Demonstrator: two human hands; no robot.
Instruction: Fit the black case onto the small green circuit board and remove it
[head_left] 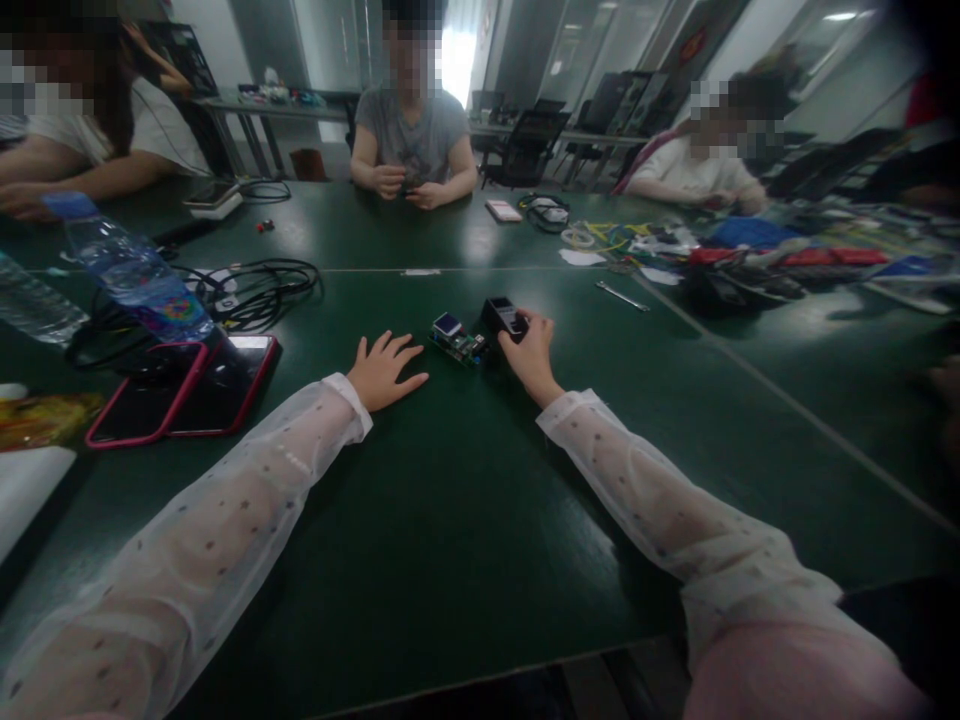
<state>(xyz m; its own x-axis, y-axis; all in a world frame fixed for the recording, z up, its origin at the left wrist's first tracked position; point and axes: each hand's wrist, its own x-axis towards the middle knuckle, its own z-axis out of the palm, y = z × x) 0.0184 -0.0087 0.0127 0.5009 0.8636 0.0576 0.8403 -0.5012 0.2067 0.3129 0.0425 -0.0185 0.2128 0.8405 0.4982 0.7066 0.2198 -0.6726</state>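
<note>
My left hand (384,372) lies flat on the green tabletop (420,520), fingers spread, holding nothing. Just to its right rests a small circuit board (459,338) with a little screen on top. Beside the board, my right hand (532,352) grips a small black box-shaped device (504,318) between thumb and fingers. The device's upper face has a lighter panel, too small to read. Its lower right side is hidden by my fingers. Both sleeves are sheer white with dark spots.
At left are a water bottle (139,275), black cables (262,290) and two red-edged phones (232,385). A wrench (622,297) lies right of centre. Coloured wires (615,238) and a red-and-blue heap (780,255) fill the far right. Several people sit around the table.
</note>
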